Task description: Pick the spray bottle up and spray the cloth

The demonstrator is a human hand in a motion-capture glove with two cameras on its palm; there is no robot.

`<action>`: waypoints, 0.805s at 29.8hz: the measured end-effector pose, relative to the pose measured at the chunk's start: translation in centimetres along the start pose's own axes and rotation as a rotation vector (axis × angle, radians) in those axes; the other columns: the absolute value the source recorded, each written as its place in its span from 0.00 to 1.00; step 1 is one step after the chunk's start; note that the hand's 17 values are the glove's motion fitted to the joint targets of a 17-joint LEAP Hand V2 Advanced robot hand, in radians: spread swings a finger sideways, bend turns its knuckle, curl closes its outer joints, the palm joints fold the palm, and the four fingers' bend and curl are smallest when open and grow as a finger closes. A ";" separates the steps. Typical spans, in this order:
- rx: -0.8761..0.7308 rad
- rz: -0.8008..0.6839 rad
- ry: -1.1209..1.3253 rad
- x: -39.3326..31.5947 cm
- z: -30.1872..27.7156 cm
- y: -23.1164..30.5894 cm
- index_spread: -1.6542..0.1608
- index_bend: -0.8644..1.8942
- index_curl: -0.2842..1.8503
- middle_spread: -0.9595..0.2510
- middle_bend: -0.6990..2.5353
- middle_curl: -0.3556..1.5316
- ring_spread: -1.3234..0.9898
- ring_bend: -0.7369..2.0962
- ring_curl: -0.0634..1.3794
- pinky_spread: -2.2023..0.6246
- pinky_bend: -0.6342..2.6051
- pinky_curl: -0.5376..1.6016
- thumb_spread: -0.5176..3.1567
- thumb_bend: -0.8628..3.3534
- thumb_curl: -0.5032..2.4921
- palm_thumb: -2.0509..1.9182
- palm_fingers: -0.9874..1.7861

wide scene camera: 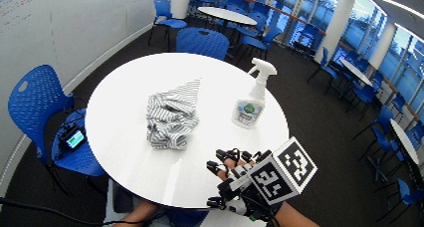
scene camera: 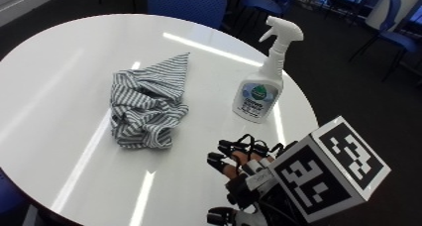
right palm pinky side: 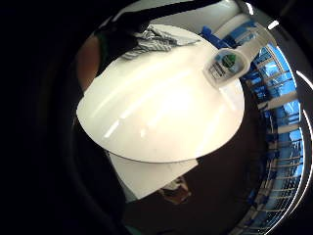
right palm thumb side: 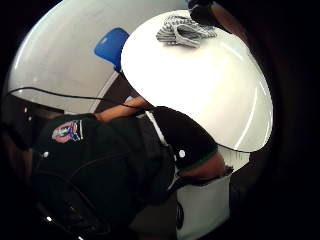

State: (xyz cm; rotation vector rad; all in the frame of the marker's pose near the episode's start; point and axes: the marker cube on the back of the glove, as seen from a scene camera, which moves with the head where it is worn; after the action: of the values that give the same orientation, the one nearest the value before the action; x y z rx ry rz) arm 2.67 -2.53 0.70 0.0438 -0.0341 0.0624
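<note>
Fingers (scene camera: 231, 159) extended and slightly spread, holding nothing; right hand (scene camera: 240, 174) poised over the near edge of the round white table (scene camera: 59, 62), short of the spray bottle (scene camera: 264, 82).

Outside view: bottle upright on the table near its right-hand rim, trigger head on top, label facing the hand. Striped cloth (scene camera: 146, 104) crumpled in a heap beside the bottle, apart from it. Placement judged convenient: bottle straight ahead of the hand, cloth near enough for spraying without relocation. Pick-up not yet done.

Wide outside view: same layout confirmed, bottle (wide scene camera: 250, 100) and cloth (wide scene camera: 171, 118) apart, hand (wide scene camera: 232, 174) at the near rim. Adds blue chairs (wide scene camera: 36, 105) around the table and further tables behind.

Little-finger-side palm view: bottle (right palm pinky side: 230, 63) seen from label to neck at the table's rim, cloth (right palm pinky side: 151, 39) across the table top. No contact visible.

Thumb-side palm view: cloth (right palm thumb side: 182, 30) on the table; bottle absent. Shows instead the person's dark sleeve (right palm thumb side: 185, 140) beside the table edge, unseen elsewhere.
</note>
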 end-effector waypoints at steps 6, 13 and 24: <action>0.078 0.067 -0.059 1.8 -0.2 -2.0 0.68 0.37 0.25 0.77 0.28 0.32 0.56 0.38 0.21 0.86 0.28 0.37 0.45 0.23 0.23 0.63 0.57; 0.120 0.122 -0.121 4.0 -0.7 -4.5 0.69 0.37 0.26 0.77 0.27 0.33 0.56 0.38 0.22 0.86 0.27 0.38 0.46 0.22 0.24 0.64 0.57; 0.300 0.214 -0.342 8.1 -1.0 -8.1 0.69 0.36 0.26 0.76 0.28 0.35 0.55 0.39 0.24 0.86 0.27 0.39 0.47 0.22 0.25 0.65 0.58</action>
State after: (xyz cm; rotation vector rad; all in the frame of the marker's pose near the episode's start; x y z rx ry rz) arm 11.27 -10.09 -0.31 0.3512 -0.3714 0.2733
